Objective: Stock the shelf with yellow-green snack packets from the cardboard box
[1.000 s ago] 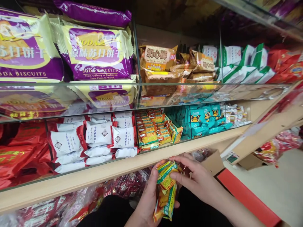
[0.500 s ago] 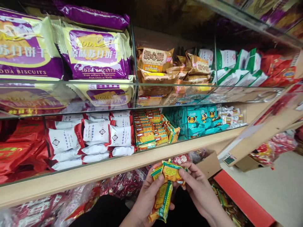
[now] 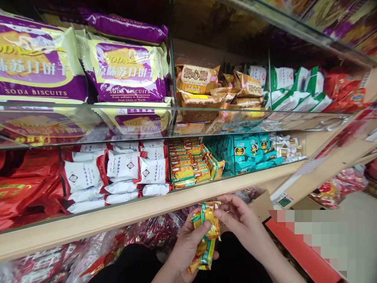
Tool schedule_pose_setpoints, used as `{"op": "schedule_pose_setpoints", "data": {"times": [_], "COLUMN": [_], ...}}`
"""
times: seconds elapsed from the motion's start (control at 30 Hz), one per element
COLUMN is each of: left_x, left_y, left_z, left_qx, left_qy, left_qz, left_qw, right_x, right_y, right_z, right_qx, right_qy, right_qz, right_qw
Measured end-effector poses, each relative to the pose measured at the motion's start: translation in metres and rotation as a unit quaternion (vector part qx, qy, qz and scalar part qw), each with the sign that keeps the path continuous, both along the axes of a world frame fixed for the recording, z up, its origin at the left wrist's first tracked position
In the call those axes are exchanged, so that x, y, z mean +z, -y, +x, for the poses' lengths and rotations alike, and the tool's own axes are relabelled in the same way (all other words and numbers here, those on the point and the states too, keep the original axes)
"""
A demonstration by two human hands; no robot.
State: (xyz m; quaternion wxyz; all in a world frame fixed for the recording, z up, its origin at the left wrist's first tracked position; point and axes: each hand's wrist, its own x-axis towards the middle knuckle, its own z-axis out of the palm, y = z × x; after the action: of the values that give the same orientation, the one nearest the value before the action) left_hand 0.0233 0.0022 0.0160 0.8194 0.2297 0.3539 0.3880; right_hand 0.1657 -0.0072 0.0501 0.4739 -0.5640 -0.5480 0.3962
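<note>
My left hand (image 3: 191, 243) is closed around several small yellow-and-green biscuit packets (image 3: 212, 224), below the shelf edge. Its thumb presses across the upper packet, while a lower packet (image 3: 206, 253) hangs at a slant out of the palm. From the other side my right hand (image 3: 238, 218) pinches the upper packet's right edge between thumb and curled fingers. A ring shows on one of its fingers. Similar yellow packets (image 3: 191, 167) stand in stacked rows in a lower shelf compartment, with one row at the right end leaning.
White-and-red packets (image 3: 126, 165) lie left of the yellow rows, teal packets (image 3: 250, 149) right of them. Glass panels divide the shelves. Large purple soda biscuit packs (image 3: 126, 70) fill the upper left. A red-edged box (image 3: 297, 247) is on the floor at right, bagged goods (image 3: 159, 232) below the shelf.
The upper packet has turned more upright in my left hand. My right hand has shifted slightly up, its thumb now nearer the packet's edge. The view has moved a little.
</note>
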Motion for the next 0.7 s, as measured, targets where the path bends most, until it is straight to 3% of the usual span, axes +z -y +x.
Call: {"op": "schedule_pose_setpoints", "data": {"times": [0.1, 0.2, 0.3, 0.4, 0.47, 0.53, 0.6, 0.7], "left_x": [0.002, 0.002, 0.002, 0.007, 0.010, 0.011, 0.009, 0.003], "left_y": [-0.001, 0.001, 0.004, 0.005, 0.005, 0.004, 0.002, 0.001], "left_z": [0.000, 0.000, 0.000, 0.000, 0.000, -0.001, -0.002, -0.002], "left_qx": [0.029, 0.022, 0.019, 0.023, 0.018, 0.003, -0.019, -0.055], "left_qy": [0.017, 0.028, 0.036, 0.035, 0.031, 0.029, 0.032, 0.042], "left_qz": [-0.021, -0.010, -0.005, -0.022, -0.030, -0.029, -0.024, -0.003], "left_qw": [0.999, 0.999, 0.999, 0.999, 0.999, 0.999, 0.999, 0.998], "right_x": [-0.014, -0.023, -0.020, 0.003, 0.027, 0.053, 0.073, 0.086], "right_y": [0.010, 0.016, 0.018, 0.013, 0.000, -0.022, -0.051, -0.096], "right_z": [-0.007, -0.012, -0.015, -0.010, -0.002, 0.007, 0.014, 0.016], "right_qx": [-0.031, 0.015, 0.025, -0.007, -0.072, -0.134, -0.146, -0.145], "right_qy": [-0.030, -0.005, 0.005, 0.024, 0.101, 0.225, 0.335, 0.455], "right_qz": [-0.005, -0.030, -0.020, 0.007, 0.058, 0.116, 0.135, 0.118], "right_qw": [0.999, 0.999, 0.999, 1.000, 0.991, 0.958, 0.921, 0.871]}}
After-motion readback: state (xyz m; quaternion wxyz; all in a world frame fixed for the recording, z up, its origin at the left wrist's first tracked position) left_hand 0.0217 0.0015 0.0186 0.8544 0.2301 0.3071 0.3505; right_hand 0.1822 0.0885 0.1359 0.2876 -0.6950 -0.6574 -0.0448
